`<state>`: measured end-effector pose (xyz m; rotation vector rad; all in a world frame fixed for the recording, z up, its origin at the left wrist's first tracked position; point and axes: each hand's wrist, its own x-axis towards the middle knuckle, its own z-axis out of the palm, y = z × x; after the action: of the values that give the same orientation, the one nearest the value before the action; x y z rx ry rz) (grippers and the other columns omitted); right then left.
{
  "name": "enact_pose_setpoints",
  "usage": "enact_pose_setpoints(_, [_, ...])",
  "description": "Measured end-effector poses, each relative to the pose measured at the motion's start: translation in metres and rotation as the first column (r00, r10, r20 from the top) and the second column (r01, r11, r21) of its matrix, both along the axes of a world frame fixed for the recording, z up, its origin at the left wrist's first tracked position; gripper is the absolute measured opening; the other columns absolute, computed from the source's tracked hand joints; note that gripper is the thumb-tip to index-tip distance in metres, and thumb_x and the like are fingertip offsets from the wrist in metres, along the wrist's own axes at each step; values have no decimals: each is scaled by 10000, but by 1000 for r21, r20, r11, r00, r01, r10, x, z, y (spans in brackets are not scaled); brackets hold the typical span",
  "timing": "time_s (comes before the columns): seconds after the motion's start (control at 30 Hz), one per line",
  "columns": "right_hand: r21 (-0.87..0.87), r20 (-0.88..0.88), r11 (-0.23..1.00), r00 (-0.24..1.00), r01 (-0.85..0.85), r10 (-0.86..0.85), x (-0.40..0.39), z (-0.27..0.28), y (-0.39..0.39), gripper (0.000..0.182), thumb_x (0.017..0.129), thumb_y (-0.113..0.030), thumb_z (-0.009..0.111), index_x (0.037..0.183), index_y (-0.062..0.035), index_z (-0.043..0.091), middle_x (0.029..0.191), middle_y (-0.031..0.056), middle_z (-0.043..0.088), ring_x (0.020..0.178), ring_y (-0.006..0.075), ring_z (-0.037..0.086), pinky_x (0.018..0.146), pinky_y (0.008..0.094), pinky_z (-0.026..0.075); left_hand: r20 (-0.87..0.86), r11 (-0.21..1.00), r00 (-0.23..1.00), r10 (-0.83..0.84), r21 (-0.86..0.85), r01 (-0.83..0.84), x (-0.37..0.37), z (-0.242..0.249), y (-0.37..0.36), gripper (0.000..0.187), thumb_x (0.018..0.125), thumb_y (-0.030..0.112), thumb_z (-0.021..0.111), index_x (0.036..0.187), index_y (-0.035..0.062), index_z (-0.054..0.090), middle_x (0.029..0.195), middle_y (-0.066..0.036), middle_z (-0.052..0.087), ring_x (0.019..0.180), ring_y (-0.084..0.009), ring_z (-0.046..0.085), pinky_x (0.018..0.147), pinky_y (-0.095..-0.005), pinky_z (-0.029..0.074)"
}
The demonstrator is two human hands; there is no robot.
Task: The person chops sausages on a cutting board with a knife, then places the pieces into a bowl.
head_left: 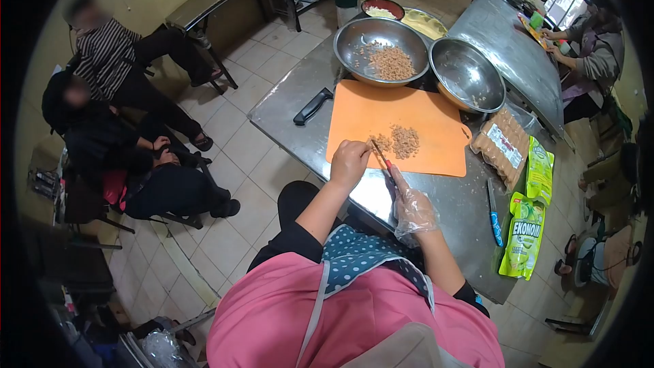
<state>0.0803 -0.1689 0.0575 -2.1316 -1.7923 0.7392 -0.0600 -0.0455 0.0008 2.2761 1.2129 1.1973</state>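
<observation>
My right hand (pixel 413 210), in a clear plastic glove, is closed around the red handle of a knife (pixel 379 150). The blade points up and left over the orange cutting board (pixel 436 116). My bare left hand (pixel 349 165) is closed at the board's front edge, close to the knife tip; what its fingers hold, if anything, is hidden. Just beyond the blade lies a pile of finely chopped tan bits (pixel 405 142), which look like sausage. A large steel bowl (pixel 345 44) behind the board holds more of these bits.
Right of that bowl stands another steel bowl (pixel 470 68) with a few crumbs. A black-handled knife (pixel 313 107) lies left of the board. On the right are packed sausages (pixel 503 148), a blue-handled knife (pixel 494 215) and green pouches (pixel 523 237). Two people sit left; another works at the right.
</observation>
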Motion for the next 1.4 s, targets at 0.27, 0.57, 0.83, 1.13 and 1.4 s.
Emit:
enact_pose_setpoints(0.27, [-57,93,998,995,-36,41,1,-2,3,539,885,-161,422,1372,-320,253,744,256,590,692,419,587,633,496,435,38,1000,999,-5,16,4,1,1,2,36,688,46,626,703,14,629,685,-112,605,688,-299,560,643,-374,455])
enact_pose_setpoints(0.57, [78,-112,994,990,-75,84,8,-28,19,568,868,-134,409,1379,-301,225,822,272,595,769,399,605,675,467,464,34,1000,999,11,9,-12,2,3,1,31,683,49,624,687,18,621,679,-113,602,680,-298,558,633,-378,455])
enact_pose_setpoints(0.83, [-163,-9,986,1000,-22,20,-7,12,-1,543,873,-95,403,1365,-288,279,849,291,584,797,416,593,690,476,446,36,999,998,42,8,-42,4,1,1,52,690,62,632,681,13,616,679,-117,594,689,-296,559,640,-375,454])
enact_pose_setpoints(1.13, [-26,-127,999,991,26,-29,6,1,-19,524,881,-137,402,1360,-313,283,900,283,586,835,421,587,705,488,443,16,999,1000,-3,-41,4,-4,1,1,58,703,69,639,732,19,650,758,-99,631,758,-277,585,697,-355,468])
enact_pose_setpoints(1.4, [-26,-29,1000,1000,8,-9,-10,1,9,526,881,-149,413,1364,-310,282,846,265,596,776,423,591,671,487,437,7,999,999,-43,-23,44,-7,-2,-1,59,700,58,639,745,22,648,786,-94,645,767,-270,593,711,-349,472])
